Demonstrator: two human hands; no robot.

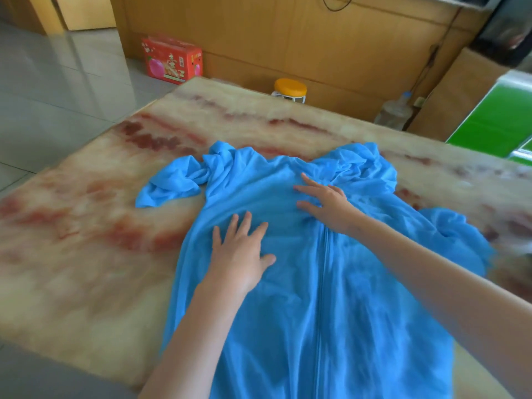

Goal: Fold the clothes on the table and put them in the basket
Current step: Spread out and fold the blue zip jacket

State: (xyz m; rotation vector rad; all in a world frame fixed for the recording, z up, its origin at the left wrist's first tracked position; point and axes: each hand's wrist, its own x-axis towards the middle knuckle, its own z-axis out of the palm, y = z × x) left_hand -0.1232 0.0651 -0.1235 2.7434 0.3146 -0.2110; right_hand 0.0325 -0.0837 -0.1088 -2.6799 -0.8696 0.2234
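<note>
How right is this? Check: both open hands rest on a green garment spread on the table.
Only the colour is wrong: the head view shows the left hand and right hand, open, resting on a blue garment spread on the table.

Red fruit carton (172,60) on grey tiled floor (57,82), orange-lidded jar (290,90), clear blue-capped plastic bottle (395,112), green box (501,122), all near wood panelling (288,33).

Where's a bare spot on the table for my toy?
Bare table left of the blue garment, up to the left edge, and the far strip beyond it. Crowded middle: left hand and right hand press it flat.
</note>
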